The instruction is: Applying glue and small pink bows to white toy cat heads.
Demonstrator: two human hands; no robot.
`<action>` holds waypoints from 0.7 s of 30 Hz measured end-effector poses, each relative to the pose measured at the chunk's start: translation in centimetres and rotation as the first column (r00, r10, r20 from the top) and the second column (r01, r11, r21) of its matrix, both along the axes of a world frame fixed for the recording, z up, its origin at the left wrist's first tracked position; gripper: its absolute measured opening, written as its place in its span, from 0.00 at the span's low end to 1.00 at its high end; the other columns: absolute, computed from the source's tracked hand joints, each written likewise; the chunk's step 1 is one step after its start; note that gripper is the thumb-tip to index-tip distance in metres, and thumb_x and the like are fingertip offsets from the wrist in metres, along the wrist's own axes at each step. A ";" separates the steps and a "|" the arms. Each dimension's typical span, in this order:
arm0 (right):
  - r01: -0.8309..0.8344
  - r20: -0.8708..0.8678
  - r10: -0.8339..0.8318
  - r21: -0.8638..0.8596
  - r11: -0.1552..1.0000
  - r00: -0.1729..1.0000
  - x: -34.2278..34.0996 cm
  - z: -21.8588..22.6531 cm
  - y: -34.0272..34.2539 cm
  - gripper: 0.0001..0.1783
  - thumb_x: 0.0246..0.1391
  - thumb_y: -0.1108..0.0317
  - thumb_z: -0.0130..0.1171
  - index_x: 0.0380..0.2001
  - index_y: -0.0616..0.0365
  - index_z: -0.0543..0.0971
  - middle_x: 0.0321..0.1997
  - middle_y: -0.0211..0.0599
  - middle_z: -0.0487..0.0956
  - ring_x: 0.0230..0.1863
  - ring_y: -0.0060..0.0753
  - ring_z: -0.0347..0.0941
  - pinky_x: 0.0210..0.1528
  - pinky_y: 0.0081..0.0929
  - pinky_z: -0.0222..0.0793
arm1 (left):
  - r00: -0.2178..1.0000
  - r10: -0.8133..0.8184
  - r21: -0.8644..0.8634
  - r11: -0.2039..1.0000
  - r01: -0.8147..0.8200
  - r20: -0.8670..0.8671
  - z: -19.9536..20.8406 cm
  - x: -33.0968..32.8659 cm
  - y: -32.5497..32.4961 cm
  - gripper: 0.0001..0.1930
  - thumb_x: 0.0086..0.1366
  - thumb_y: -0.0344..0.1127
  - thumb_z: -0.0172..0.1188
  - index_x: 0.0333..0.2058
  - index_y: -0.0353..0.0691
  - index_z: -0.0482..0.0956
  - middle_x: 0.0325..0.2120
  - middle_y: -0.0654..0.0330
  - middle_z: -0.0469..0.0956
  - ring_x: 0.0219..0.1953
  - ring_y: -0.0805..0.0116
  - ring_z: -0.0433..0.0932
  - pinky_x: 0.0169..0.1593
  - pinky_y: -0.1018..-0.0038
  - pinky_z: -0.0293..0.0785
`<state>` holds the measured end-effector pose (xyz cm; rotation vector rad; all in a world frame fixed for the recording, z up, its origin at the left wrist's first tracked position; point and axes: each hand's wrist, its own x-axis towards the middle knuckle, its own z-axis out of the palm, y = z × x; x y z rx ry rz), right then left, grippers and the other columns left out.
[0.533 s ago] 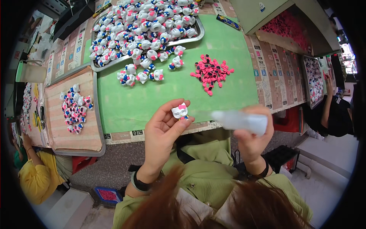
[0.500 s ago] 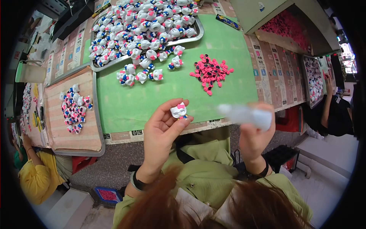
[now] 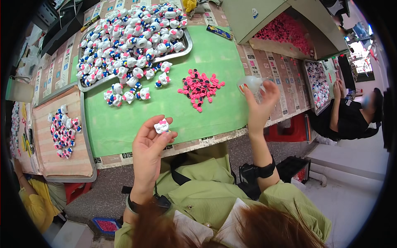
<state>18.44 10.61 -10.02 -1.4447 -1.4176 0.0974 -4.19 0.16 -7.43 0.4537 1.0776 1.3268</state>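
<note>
My left hand [image 3: 151, 144] pinches a small white cat figurine [image 3: 162, 126] with a pink bow between thumb and fingers, over the front edge of the green mat. To the right, my right hand [image 3: 261, 105] has its thumb and fingers spread at a translucent white bottle [image 3: 249, 84]. The bottle is at the mat's right edge, and whether the fingertips still touch it is hard to tell. Between the hands and farther back lies a pile of small pink pieces with dark ovals [image 3: 201, 87]. Several loose cat figurines [image 3: 129, 96] lie on the mat to its left.
A metal tray [image 3: 188, 46] heaped with white figurines stands at the back left. Another tray [image 3: 89, 140] at the left holds a small group. A box [image 3: 285, 35] of pink pieces stands at the back right. Co-workers sit at both sides, one in black [image 3: 343, 120].
My right hand has moved right and away from the left hand with the bottle, and its fingers have spread. The figurine stays in my left hand. The whole view has shifted.
</note>
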 end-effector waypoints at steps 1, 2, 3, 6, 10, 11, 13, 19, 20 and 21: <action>-0.063 -0.018 0.063 0.011 0.998 0.998 -0.2 0.0 -0.7 0.20 0.40 0.75 0.58 0.37 0.63 0.62 0.33 0.36 0.70 0.36 0.29 0.66 0.39 0.21 0.60 | 1.000 -0.007 -0.003 1.000 0.007 0.002 0.1 0.0 0.0 0.19 0.54 0.24 0.50 0.46 0.34 0.62 0.41 0.53 0.70 0.34 0.73 0.73 0.38 0.81 0.69; -0.125 -0.035 0.126 0.024 0.992 0.991 -0.5 -0.1 -1.8 0.18 0.40 0.75 0.58 0.36 0.63 0.64 0.32 0.36 0.70 0.36 0.30 0.66 0.39 0.22 0.61 | 1.000 -0.015 -0.006 1.000 0.015 0.005 0.2 0.1 0.1 0.19 0.54 0.24 0.51 0.46 0.34 0.62 0.41 0.53 0.70 0.34 0.73 0.73 0.37 0.82 0.69; -0.183 -0.056 0.184 0.034 0.983 0.981 -0.8 -0.4 -2.5 0.16 0.40 0.75 0.58 0.34 0.62 0.65 0.31 0.36 0.70 0.37 0.31 0.66 0.38 0.23 0.61 | 1.000 -0.023 -0.001 1.000 0.023 0.012 0.2 0.3 0.2 0.19 0.54 0.24 0.51 0.46 0.34 0.62 0.41 0.53 0.70 0.34 0.73 0.73 0.37 0.81 0.69; -0.475 0.079 0.518 -0.301 0.827 0.852 -3.8 1.2 -2.7 0.08 0.40 0.76 0.55 0.28 0.62 0.69 0.28 0.40 0.71 0.34 0.36 0.66 0.36 0.27 0.62 | 0.998 -0.058 0.002 0.998 0.058 0.023 0.2 0.6 0.3 0.18 0.54 0.24 0.50 0.46 0.33 0.62 0.41 0.53 0.70 0.34 0.73 0.73 0.37 0.81 0.69; -0.452 0.169 0.523 -0.331 0.828 0.835 -4.5 0.3 -1.8 0.06 0.40 0.78 0.53 0.26 0.62 0.71 0.28 0.40 0.71 0.32 0.40 0.66 0.34 0.31 0.62 | 0.995 -0.098 -0.003 0.995 0.098 0.031 0.5 0.9 0.2 0.18 0.54 0.24 0.50 0.46 0.33 0.62 0.41 0.53 0.70 0.34 0.72 0.73 0.37 0.80 0.69; -0.438 0.143 0.506 -0.340 0.832 0.851 -4.5 0.2 -1.9 0.05 0.40 0.78 0.52 0.26 0.62 0.71 0.28 0.39 0.72 0.32 0.41 0.66 0.34 0.32 0.62 | 0.994 -0.108 -0.005 0.994 0.109 0.035 0.5 0.9 0.2 0.19 0.54 0.23 0.50 0.46 0.33 0.62 0.41 0.53 0.70 0.34 0.72 0.73 0.37 0.80 0.69; -0.426 0.162 0.485 -0.296 0.855 0.860 -4.6 0.3 -2.0 0.05 0.40 0.78 0.52 0.26 0.62 0.71 0.27 0.39 0.72 0.32 0.41 0.66 0.34 0.32 0.62 | 0.989 -0.136 -0.012 0.991 0.137 0.050 0.4 1.1 0.4 0.19 0.54 0.23 0.50 0.46 0.33 0.62 0.41 0.53 0.70 0.34 0.72 0.73 0.37 0.80 0.69; -0.441 0.273 0.505 -0.265 0.858 0.819 -5.0 0.7 -1.2 0.04 0.40 0.78 0.52 0.25 0.62 0.72 0.26 0.39 0.72 0.30 0.40 0.67 0.33 0.30 0.63 | 0.982 -0.176 0.001 0.984 0.176 0.073 0.6 1.7 0.9 0.19 0.53 0.23 0.51 0.45 0.33 0.63 0.41 0.53 0.69 0.34 0.72 0.73 0.37 0.80 0.69; -0.441 0.300 0.508 -0.265 0.857 0.807 -4.9 0.6 -1.1 0.04 0.41 0.78 0.52 0.25 0.62 0.72 0.26 0.40 0.72 0.30 0.39 0.67 0.32 0.30 0.63 | 0.981 -0.176 0.003 0.984 0.177 0.077 0.7 1.7 0.9 0.19 0.53 0.23 0.51 0.45 0.33 0.63 0.41 0.53 0.69 0.34 0.72 0.73 0.37 0.80 0.69; -0.444 0.196 0.503 -0.278 0.851 0.842 -4.9 0.6 -1.2 0.05 0.41 0.78 0.52 0.26 0.62 0.73 0.26 0.39 0.73 0.29 0.38 0.68 0.32 0.28 0.63 | 0.982 -0.172 -0.003 0.985 0.173 0.082 0.5 1.6 0.9 0.19 0.53 0.23 0.51 0.45 0.33 0.63 0.41 0.53 0.69 0.34 0.72 0.73 0.37 0.80 0.69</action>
